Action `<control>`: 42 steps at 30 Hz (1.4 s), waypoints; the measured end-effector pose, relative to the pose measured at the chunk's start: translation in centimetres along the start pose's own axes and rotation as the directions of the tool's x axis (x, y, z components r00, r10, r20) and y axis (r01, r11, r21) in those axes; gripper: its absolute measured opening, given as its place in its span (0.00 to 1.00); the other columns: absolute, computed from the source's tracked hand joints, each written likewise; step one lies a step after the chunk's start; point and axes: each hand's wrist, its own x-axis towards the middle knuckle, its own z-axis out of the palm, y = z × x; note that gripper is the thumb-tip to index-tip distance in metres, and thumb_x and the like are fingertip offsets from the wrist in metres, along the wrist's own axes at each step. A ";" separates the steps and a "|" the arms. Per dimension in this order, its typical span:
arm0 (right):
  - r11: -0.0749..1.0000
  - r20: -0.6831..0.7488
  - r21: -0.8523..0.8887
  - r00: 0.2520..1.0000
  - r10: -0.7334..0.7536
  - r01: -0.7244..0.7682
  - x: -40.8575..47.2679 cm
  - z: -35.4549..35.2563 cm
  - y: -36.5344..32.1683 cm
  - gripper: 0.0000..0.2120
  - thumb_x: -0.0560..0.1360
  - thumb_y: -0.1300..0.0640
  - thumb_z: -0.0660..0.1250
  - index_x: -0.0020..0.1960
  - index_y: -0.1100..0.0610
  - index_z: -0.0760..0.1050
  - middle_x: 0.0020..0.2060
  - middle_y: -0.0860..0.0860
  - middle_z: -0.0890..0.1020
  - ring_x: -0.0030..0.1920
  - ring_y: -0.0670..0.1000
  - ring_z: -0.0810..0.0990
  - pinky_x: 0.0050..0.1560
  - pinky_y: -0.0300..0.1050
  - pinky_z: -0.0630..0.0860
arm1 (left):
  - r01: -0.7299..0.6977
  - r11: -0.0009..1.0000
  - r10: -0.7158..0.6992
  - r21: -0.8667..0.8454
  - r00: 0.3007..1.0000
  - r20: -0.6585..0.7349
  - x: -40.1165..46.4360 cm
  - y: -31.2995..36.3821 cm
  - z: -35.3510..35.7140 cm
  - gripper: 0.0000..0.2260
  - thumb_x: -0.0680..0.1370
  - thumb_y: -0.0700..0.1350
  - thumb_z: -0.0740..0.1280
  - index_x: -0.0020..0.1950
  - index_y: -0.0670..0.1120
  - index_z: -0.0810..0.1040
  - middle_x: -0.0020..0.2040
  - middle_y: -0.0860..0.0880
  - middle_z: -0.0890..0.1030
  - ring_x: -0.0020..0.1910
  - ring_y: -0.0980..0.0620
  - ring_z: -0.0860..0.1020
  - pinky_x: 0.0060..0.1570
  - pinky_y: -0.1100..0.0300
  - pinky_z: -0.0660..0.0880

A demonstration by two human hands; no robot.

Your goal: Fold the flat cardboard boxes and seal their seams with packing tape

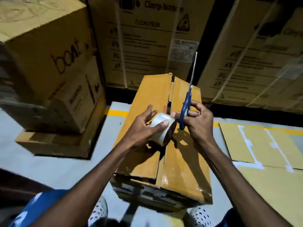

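Observation:
A folded cardboard box [180,161] stands on the floor in front of me, its two top flaps meeting along a centre seam that gapes at the far end. Above it my left hand [141,128] grips a roll of clear packing tape [161,128], thumb across the roll. My right hand [198,120] holds blue-handled scissors [186,108] with fingers through the handle loops, blades pointing up and away. Its thumb tip touches the roll's edge. Glossy tape shows on the box's near right flap.
Stacked cartons [49,71] rise at the left. Tall strapped cartons [147,38] form a wall behind the box. Flat cardboard sheets [262,148] with white tape strips lie on the floor at the right. A yellow floor line [117,113] runs behind. My patterned shoes [98,213] flank the box.

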 end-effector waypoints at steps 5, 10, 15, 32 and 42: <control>0.986 -0.058 0.090 0.988 0.144 -0.139 4.0 -1.4 2.1 0.27 0.67 0.67 0.79 0.63 0.61 0.74 0.39 0.55 0.86 0.32 0.47 0.84 0.29 0.40 0.78 | 0.048 0.998 -0.047 -0.049 0.998 0.032 2.6 -0.6 0.3 0.19 0.71 0.55 0.75 0.50 0.41 0.86 0.44 0.42 0.85 0.41 0.48 0.81 0.41 0.49 0.77; 0.955 -0.030 0.195 0.972 0.234 -0.224 6.4 -1.0 3.0 0.24 0.69 0.69 0.77 0.61 0.60 0.75 0.38 0.55 0.87 0.32 0.50 0.83 0.28 0.44 0.79 | 0.080 0.983 -0.072 -0.167 0.996 0.055 4.3 -0.4 1.5 0.13 0.74 0.52 0.72 0.39 0.43 0.83 0.33 0.48 0.81 0.32 0.53 0.78 0.30 0.60 0.72; 0.965 -0.022 0.151 0.975 0.222 -0.217 11.2 -0.5 3.2 0.25 0.67 0.67 0.78 0.61 0.58 0.76 0.41 0.57 0.87 0.38 0.54 0.84 0.39 0.53 0.82 | -0.037 0.964 0.056 -0.262 0.996 0.064 7.0 -1.1 2.1 0.11 0.80 0.44 0.69 0.62 0.45 0.77 0.47 0.45 0.86 0.46 0.44 0.85 0.40 0.49 0.83; 0.986 -0.077 -0.094 0.988 0.134 -0.141 28.3 3.0 6.0 0.23 0.64 0.70 0.79 0.56 0.63 0.77 0.44 0.59 0.83 0.39 0.59 0.85 0.33 0.53 0.83 | -0.093 0.939 0.023 -0.331 0.978 -0.208 16.6 -4.1 2.3 0.20 0.75 0.48 0.75 0.49 0.33 0.72 0.41 0.37 0.76 0.37 0.51 0.78 0.30 0.56 0.76; 0.971 -0.135 -0.216 0.988 0.078 -0.106 34.1 3.9 8.4 0.18 0.67 0.70 0.77 0.48 0.53 0.76 0.45 0.57 0.84 0.36 0.56 0.86 0.32 0.51 0.84 | -0.163 0.960 0.105 -0.229 0.964 -0.244 17.3 -5.9 2.7 0.13 0.71 0.52 0.74 0.51 0.46 0.80 0.42 0.46 0.82 0.41 0.48 0.83 0.36 0.49 0.81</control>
